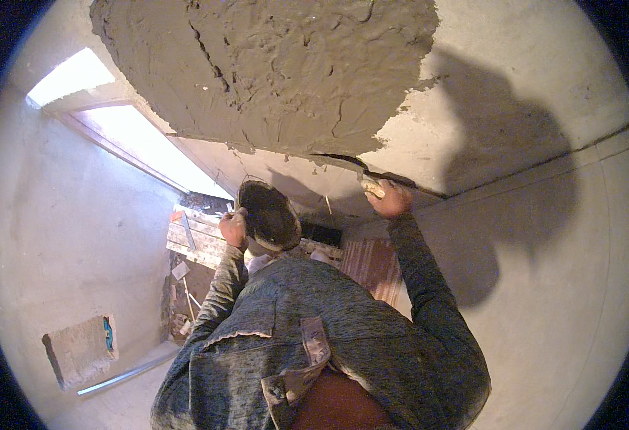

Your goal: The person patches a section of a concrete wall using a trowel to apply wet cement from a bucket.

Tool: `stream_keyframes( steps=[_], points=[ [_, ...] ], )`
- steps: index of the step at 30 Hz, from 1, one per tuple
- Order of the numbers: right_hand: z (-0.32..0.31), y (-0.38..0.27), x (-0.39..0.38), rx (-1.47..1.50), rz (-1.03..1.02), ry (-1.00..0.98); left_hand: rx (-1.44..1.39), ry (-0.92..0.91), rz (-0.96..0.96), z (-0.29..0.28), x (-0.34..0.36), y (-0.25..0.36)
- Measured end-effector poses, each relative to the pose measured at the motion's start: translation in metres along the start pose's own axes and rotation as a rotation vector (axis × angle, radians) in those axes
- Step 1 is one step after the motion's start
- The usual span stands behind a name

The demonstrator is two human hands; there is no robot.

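My right hand (393,199) is closed round the pale handle of a trowel (337,160). The trowel's blade lies along the lower edge of a broad patch of wet grey-brown plaster (278,79), and seems to touch the surface there. Held lower and to the left is a dark round bowl (270,215), gripped at its left side by my left hand (233,228). Its inside looks dark, and I cannot tell how much is in it. A long crack and several ridges run through the plaster.
Bright window openings (139,140) light the left side. Below stand pale planks (203,236) with tools on them. A striped reddish-brown panel or cloth (370,266) lies beneath my right arm. A recess (81,351) is cut in the left wall. My shadow falls on the right.
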State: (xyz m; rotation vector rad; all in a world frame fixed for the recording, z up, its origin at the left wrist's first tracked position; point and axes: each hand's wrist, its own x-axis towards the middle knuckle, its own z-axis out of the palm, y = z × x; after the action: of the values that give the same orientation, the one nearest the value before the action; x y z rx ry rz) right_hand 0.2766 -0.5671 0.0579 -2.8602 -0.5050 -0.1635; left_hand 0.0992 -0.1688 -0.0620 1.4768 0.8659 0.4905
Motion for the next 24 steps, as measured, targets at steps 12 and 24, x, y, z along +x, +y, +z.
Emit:
stream_keyframes(
  steps=[12, 24],
  points=[
    [-0.095, -0.020, 0.013, 0.015, 0.028, 0.041, -0.126, 0.023, -0.020, 0.000, 0.011, -0.016],
    [-0.202, -0.045, 0.026, -0.045, -0.129, 0.193, -0.070, 0.046, -0.039, 0.007, 0.013, -0.001]
  ],
)
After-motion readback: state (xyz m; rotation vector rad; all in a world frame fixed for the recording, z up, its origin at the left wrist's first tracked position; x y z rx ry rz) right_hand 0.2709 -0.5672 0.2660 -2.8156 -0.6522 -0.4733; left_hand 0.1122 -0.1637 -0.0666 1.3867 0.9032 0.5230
